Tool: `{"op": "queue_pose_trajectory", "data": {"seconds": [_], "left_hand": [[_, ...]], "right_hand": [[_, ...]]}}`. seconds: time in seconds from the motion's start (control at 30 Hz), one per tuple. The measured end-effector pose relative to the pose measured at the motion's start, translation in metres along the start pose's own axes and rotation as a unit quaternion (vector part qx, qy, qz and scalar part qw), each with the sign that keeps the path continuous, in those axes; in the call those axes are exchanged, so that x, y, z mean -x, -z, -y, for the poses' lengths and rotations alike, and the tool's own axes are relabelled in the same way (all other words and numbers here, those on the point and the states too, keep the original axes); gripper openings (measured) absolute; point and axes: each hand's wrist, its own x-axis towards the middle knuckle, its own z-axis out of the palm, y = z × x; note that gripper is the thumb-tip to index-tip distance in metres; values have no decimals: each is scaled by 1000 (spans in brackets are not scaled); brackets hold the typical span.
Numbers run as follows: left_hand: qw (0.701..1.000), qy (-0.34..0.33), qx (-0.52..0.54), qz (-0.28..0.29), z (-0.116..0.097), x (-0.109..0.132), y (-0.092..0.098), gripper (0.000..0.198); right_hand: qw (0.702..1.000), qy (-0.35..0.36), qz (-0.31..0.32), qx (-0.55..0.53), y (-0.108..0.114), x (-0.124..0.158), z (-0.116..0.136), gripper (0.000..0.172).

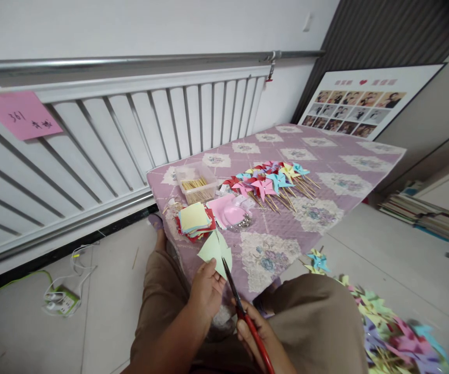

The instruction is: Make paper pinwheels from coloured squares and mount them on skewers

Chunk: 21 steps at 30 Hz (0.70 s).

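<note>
A pale green square of paper point(210, 248), slit from its edges toward the middle, is pinched in my left hand point(208, 291). My right hand point(261, 337) grips red-handled scissors point(252, 328), and their dark blades lie against the paper's lower right edge. Just beyond the paper is a stack of coloured paper squares point(194, 218), a yellow one on top. A round clear container with small metal pieces point(243, 221) sits to the right of the stack, over pink paper. Finished paper pinwheels on sticks point(275, 183) lie in a pile farther back.
A clear plastic box of wooden sticks point(197, 187) stands on the cloth-covered table point(345, 208). More pinwheels point(399, 332) are heaped on the floor at right. A radiator point(162, 119) runs along the wall; a power strip point(64, 301) lies on the floor at left.
</note>
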Motion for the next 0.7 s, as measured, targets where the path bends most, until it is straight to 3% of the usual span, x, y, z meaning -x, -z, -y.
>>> {"op": "queue_pose_trajectory", "data": {"seconds": [0.3, 0.7], "left_hand": [[1000, 1, 4, -7, 2, 6, -3, 5], [1000, -1, 6, -11, 7, 7, -1, 11]], "right_hand": [[999, 6, 15, -39, -1, -1, 4, 39], [998, -4, 12, -56, 0, 4, -29, 39]]}}
